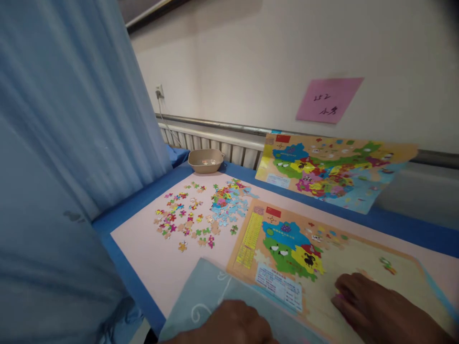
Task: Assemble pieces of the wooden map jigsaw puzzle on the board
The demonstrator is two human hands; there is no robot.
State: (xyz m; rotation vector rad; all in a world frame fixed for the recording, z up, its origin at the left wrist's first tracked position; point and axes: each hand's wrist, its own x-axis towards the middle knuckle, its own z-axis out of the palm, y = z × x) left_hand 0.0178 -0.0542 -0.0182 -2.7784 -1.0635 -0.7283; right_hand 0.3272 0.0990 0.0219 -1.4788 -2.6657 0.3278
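At the far left of the frame I see a blue curtain [60, 143] hanging from top to bottom, its folds covering the left third of the view. Just right of it, in the upper middle, a wall socket [159, 91] with a cable sits on the pale wall, above a radiator [215, 143] that runs along the back edge of the table.

A beige bowl [206, 160] stands at the table's far edge, holding a few small pieces. In front of it, on the pink sheet [150, 258] that covers the blue table [122, 210], loose puzzle pieces [186, 217] lie scattered left of centre, with a denser cluster of joined pieces [229, 200] just to their right.

At the bottom centre my left hand [229, 325] rests on a pale blue cloth [201, 296]; only its back shows, so I cannot tell how its fingers are set.

Right of centre lies the puzzle board [358, 258], partly filled: the blue, green and yellow regions at its upper left are in place, the rest bare. At the lower right my right hand [376, 310] lies on this board, fingers curled downward with the tips pressing a small piece [339, 298] against the bare area; the piece is mostly hidden.

In the upper right a finished map picture [333, 169] leans against the wall, and a pink note [328, 100] is stuck above it.
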